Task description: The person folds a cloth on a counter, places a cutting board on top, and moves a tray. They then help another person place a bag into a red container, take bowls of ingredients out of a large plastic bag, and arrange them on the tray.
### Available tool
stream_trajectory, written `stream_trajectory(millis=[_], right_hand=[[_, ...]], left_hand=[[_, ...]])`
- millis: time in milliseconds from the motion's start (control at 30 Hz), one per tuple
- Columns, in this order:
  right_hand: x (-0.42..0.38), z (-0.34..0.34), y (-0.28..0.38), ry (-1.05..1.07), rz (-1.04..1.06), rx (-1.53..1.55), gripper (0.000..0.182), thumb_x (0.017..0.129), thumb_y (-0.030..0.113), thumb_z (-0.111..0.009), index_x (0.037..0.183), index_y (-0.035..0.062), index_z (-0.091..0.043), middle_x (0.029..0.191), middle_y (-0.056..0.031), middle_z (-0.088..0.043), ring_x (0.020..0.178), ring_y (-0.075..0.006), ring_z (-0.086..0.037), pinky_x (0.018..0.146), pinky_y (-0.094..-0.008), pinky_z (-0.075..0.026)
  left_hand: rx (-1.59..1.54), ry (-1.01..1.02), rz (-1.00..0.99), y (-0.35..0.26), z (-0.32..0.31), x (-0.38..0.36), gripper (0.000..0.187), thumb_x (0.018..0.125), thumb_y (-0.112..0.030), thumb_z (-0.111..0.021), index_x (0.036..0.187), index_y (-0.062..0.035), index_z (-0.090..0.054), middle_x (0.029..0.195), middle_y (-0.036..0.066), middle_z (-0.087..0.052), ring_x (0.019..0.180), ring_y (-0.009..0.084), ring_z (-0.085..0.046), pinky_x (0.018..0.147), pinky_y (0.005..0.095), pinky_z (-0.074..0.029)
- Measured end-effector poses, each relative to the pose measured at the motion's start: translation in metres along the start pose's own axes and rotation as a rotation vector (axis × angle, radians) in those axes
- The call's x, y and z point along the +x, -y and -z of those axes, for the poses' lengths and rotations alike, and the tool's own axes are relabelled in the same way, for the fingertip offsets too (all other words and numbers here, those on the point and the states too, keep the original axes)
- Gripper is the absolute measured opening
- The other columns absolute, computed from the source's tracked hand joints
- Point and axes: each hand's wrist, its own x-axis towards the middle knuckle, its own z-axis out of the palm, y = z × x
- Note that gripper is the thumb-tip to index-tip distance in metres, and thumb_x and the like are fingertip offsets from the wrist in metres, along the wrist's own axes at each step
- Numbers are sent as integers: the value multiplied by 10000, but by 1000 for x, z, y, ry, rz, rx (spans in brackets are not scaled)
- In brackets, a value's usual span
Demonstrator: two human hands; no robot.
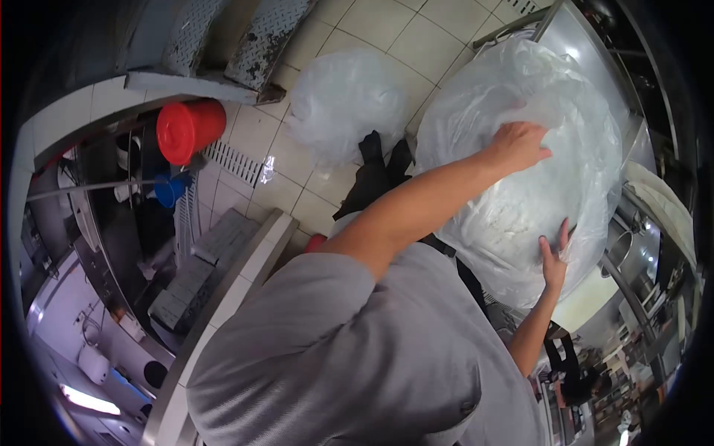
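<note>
A large clear plastic bag (476, 111) spreads over a wide round shape at the right, with whitish contents (513, 201) showing in its middle. My left hand (522, 145) reaches across to its upper part, fingers curled into the plastic. Near the lower right side of the bag is my right hand (554, 262), thumb and a finger raised and spread apart; its other fingers are partly hidden. What lies under the plastic is hard to make out.
Another bundle of clear plastic (346, 100) lies on the tiled floor by my dark shoes (385, 152). A red bucket (190, 130) and a blue container (169, 190) are at the left. Metal steps (256, 41) stand at the upper left. Another person (584, 383) shows at the lower right.
</note>
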Motion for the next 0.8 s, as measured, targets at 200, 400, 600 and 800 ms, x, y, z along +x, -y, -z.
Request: stream_trajectory(millis=[200,400,600,800], right_hand=[[-1,4,-13,28,-12,81,723,803,110,-639,1422,47,-272,1459,-144,-302,1353,-244,-258,1099,-333,-180],[7,-1,-31,75,10,-33,744,805,187,-662,1424,61,-271,1449,-145,-321,1352,-243,-271,1099,-338,-206],[-6,-20,14,-267,-435,-13,679,711,308,-725,1301,87,-470,1456,-199,-259,1328,-375,-266,1087,-407,-243],[-22,-176,160,-989,-1101,-147,613,796,336,-650,1276,0,-470,1300,-307,-426,1190,-406,-451,998,-406,-374]], left_hand=[[111,585,-37,-16,114,-11,510,832,-375,-623,1212,-42,-552,1199,179,-569,1064,291,-568,906,363,-440],[-882,340,242,82,360,-62,386,941,-204,-459,1261,13,-468,1262,249,-492,1197,321,-480,1009,416,-388],[-613,-194,1358,430,488,-134,403,924,-315,-482,1189,-14,-524,1176,139,-574,1055,274,-562,860,411,-477],[158,374,937,514,623,38,341,942,-294,-488,1155,-34,-544,1134,82,-598,975,166,-572,778,284,-452]])
